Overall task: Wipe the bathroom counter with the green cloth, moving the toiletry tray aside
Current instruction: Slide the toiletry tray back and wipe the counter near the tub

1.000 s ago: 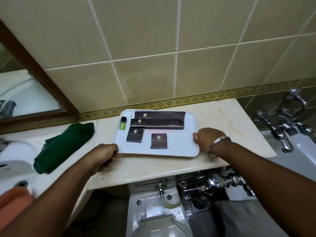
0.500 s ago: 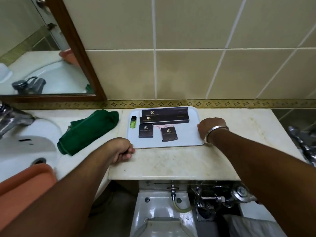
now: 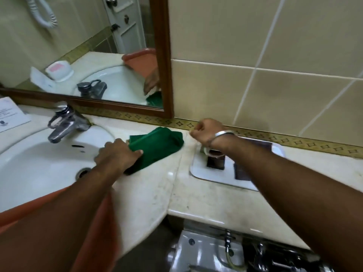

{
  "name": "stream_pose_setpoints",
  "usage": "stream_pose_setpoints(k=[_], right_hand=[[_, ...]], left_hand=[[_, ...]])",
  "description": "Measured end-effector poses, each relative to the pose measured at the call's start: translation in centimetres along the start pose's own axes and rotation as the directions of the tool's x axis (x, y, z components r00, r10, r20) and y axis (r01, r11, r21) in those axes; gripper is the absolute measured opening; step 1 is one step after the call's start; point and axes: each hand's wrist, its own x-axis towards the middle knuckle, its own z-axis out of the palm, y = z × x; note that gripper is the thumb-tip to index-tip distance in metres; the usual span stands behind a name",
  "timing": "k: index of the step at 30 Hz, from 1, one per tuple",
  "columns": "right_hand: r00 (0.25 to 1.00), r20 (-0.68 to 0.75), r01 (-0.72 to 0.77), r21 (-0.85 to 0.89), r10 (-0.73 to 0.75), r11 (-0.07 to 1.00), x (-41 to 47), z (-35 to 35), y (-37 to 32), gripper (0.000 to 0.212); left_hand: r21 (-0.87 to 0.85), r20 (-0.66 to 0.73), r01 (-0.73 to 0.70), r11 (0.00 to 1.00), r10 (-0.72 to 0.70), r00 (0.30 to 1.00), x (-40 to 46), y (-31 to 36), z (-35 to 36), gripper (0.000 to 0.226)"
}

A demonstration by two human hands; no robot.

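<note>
The folded green cloth (image 3: 157, 149) lies on the marble counter (image 3: 196, 199) between the sink and the tray. My left hand (image 3: 117, 154) rests on the cloth's near left end, fingers closing over its edge. My right hand (image 3: 206, 132) hovers in a loose fist above the counter, just right of the cloth and over the tray's far left corner, holding nothing. The white toiletry tray (image 3: 216, 177) with dark boxes (image 3: 216, 162) sits to the right, partly hidden by my right forearm.
A white sink (image 3: 39, 165) with a chrome tap (image 3: 64, 122) is at the left. A wood-framed mirror (image 3: 163, 55) hangs behind it. A paper card (image 3: 9, 114) lies at far left. A toilet cistern and pipes (image 3: 216, 252) sit below the counter's front edge.
Both hands have let go of the tray. My left hand moved left onto the green cloth; my right hand lifted toward the wall. The view swung left toward the sink.
</note>
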Motion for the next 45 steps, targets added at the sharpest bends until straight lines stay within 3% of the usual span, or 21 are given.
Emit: stream_pose_setpoints(k=[2, 4, 11, 14, 17, 22, 24, 28, 30, 31, 33, 34, 36, 38, 40, 43, 45], right_hand=[[0.994, 0.101, -0.045, 0.003, 0.045, 0.999, 1.7, 2.6, -2.9, 0.042], [0.985, 0.154, -0.073, -0.063, 0.082, 0.995, 3.2, 5.0, -4.4, 0.05], [0.977, 0.106, -0.204, 0.168, 0.188, 0.965, 5.6, 7.3, -3.8, 0.034], [0.992, -0.045, -0.091, 0.424, 0.121, 0.901, 2.3, 5.6, -1.9, 0.018], [0.99, -0.092, -0.017, 0.666, 0.105, 0.745, -4.5, 2.4, 2.3, 0.005], [0.973, -0.044, -0.124, 0.731, 0.227, 0.671, -17.2, -3.6, 13.2, 0.01], [0.939, -0.046, -0.206, 0.717, 0.34, 0.666, -21.2, -5.7, 18.7, 0.01], [0.811, -0.076, -0.354, 0.727, 0.58, 0.589, -27.9, -9.0, 31.0, 0.014], [0.762, -0.098, -0.4, 0.705, 0.64, 0.585, -29.8, -9.9, 35.3, 0.016], [0.745, -0.138, -0.451, 0.617, 0.653, 0.645, -30.6, -10.3, 37.0, 0.022], [0.747, -0.257, -0.601, 0.134, 0.613, 0.788, -32.0, -10.7, 39.9, 0.046], [0.785, -0.334, -0.586, -0.128, 0.522, 0.8, -32.3, -10.5, 40.6, 0.056], [0.909, -0.311, -0.385, -0.365, 0.279, 0.848, -32.0, -9.4, 40.2, 0.065], [0.987, -0.108, -0.154, -0.402, 0.121, 0.902, -30.7, -8.0, 39.8, 0.067], [0.998, 0.04, -0.016, -0.449, 0.038, 0.894, -29.1, -6.2, 40.1, 0.069], [0.996, 0.089, 0.014, -0.448, 0.029, 0.894, -27.8, -5.3, 41.6, 0.07], [0.997, 0.0, -0.071, -0.437, 0.08, 0.897, -25.7, -6.1, 43.4, 0.065]], left_hand=[[-0.272, 0.246, 0.112, 0.956, -0.044, 0.968, 1.0, -0.8, 0.4, 0.073], [-0.485, 0.335, 0.192, 0.853, -0.022, 0.942, 2.1, -1.4, 0.4, 0.065], [-0.594, 0.31, 0.172, 0.786, 0.027, 0.95, 3.2, -1.2, 1.0, 0.039], [-0.637, 0.376, 0.123, 0.761, 0.167, 0.912, 1.6, -1.7, -0.9, 0.032], [-0.7, 0.432, 0.044, 0.713, 0.373, 0.821, -2.2, -0.8, -2.1, 0.023], [-0.808, 0.583, 0.322, 0.493, 0.594, 0.555, -12.8, 6.2, 2.6, 0.025], [-0.821, 0.57, 0.377, 0.428, 0.637, 0.518, -17.3, 10.3, 6.0, 0.027], [-0.849, 0.528, 0.328, 0.414, 0.681, 0.508, -26.5, 20.2, 12.7, 0.022], [-0.89, 0.453, 0.246, 0.384, 0.688, 0.567, -29.4, 23.9, 14.9, 0.018], [-0.918, 0.374, 0.135, 0.374, 0.695, 0.614, -30.5, 25.5, 16.1, 0.021], [-0.867, 0.145, -0.268, 0.42, 0.728, 0.67, -32.1, 27.4, 18.0, 0.034], [-0.746, 0.034, -0.496, 0.445, 0.768, 0.639, -32.4, 27.7, 18.8, 0.04], [-0.393, -0.054, -0.801, 0.452, 0.858, 0.511, -31.8, 27.4, 20.0, 0.053], [-0.081, 0.014, -0.909, 0.409, 0.912, 0.41, -30.8, 27.1, 21.1, 0.066], [0.048, 0.087, -0.926, 0.374, 0.922, 0.377, -29.8, 26.4, 21.7, 0.076], [0.104, 0.103, -0.934, 0.342, 0.93, 0.352, -29.4, 25.7, 22.5, 0.088], [0.121, 0.075, -0.937, 0.328, 0.938, 0.338, -29.3, 25.8, 22.7, 0.096]])
